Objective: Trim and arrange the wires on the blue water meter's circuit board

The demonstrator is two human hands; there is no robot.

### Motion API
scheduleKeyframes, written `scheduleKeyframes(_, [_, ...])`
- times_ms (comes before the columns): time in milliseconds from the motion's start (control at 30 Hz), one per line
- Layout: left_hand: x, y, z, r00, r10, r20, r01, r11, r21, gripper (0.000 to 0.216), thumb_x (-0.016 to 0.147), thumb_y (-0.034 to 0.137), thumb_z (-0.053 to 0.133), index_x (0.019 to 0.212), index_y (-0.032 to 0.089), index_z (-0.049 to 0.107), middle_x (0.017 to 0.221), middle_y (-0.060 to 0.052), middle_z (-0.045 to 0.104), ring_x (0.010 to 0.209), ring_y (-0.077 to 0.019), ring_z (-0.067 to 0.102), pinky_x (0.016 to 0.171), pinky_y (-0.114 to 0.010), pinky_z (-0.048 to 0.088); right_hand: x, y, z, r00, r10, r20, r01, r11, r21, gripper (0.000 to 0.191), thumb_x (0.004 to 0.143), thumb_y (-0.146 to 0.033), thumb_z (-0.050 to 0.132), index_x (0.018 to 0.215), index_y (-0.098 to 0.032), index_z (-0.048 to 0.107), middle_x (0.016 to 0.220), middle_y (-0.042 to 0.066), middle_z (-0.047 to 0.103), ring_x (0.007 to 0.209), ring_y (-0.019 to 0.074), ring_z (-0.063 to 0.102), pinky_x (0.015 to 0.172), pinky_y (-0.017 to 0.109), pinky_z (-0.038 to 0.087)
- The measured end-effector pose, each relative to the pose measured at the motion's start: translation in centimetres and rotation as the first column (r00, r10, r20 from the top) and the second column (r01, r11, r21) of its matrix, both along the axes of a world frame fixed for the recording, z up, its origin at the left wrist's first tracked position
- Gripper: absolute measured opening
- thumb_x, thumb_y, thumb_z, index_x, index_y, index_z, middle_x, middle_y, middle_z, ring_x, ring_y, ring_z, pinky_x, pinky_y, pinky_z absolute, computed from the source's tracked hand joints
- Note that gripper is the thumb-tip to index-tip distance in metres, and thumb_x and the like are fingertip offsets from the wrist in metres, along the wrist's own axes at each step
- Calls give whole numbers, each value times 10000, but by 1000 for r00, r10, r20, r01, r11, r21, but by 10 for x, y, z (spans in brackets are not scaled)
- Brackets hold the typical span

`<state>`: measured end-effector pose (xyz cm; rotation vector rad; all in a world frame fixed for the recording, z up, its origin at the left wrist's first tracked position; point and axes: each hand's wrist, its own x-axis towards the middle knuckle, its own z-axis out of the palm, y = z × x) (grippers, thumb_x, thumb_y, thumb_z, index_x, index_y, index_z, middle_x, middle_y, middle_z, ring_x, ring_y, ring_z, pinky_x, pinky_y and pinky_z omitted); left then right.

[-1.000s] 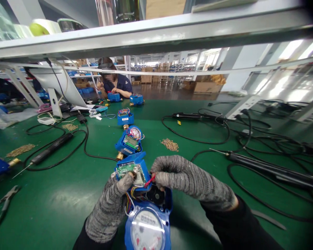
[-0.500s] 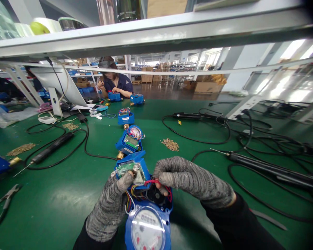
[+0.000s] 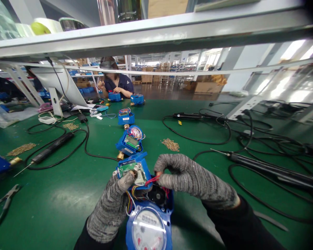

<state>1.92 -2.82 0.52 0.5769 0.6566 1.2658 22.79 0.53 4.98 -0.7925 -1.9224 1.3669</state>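
Note:
A blue water meter with a round dial lies on the green table right in front of me, its top housing open. A green circuit board sits tilted in the open lid, with coloured wires running down into the body. My left hand, in a grey knit glove, presses its thumb on the board's lower edge. My gloved right hand pinches a red wire beside the board.
More open blue meters stand in a row towards a seated person across the table. Electric screwdrivers with black cables lie left and right. Screw piles, pliers and a monitor are around.
My right hand has shifted the red wire slightly, from a loop lying low beside the board to a short pinched stretch. The left hand has stayed on the board.

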Motion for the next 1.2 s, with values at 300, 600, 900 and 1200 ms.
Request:
scheduleKeyframes(300, [-2,-1,-2,997,54,-62,-54,998,-10,183,653,315,818,803,230,758,863,3,761,805,-194,719,773,-270,592,2,1,-5,955,90,-284,-157,961,-226,217,833,-320,682,842,-156,541,762,26,593,689,151,548,647,273,411])
scheduleKeyframes(600, [-14,1,-26,980,148,-135,-147,989,19,135,721,262,766,855,259,753,898,7,758,867,-195,709,822,-284,575,2,2,-3,964,148,-221,-193,961,-196,224,931,-361,584,949,-152,507,712,8,563,623,125,533,590,245,400])
scheduleKeyframes(900, [2,-4,15,987,44,-152,-21,989,146,201,700,347,770,856,219,764,937,-46,757,917,-250,703,871,-330,566,-15,-28,22,957,-246,155,202,945,256,58,888,-211,577,847,-212,618,785,-49,607,730,106,559,652,201,447])
scheduleKeyframes(1200, [-2,-4,1,995,4,-96,11,987,160,240,778,267,717,1005,191,740,981,-56,750,934,-228,703,877,-313,559,-14,-24,19,956,-270,119,227,931,287,67,849,-173,596,791,-195,621,761,-52,614,706,95,556,632,185,444])
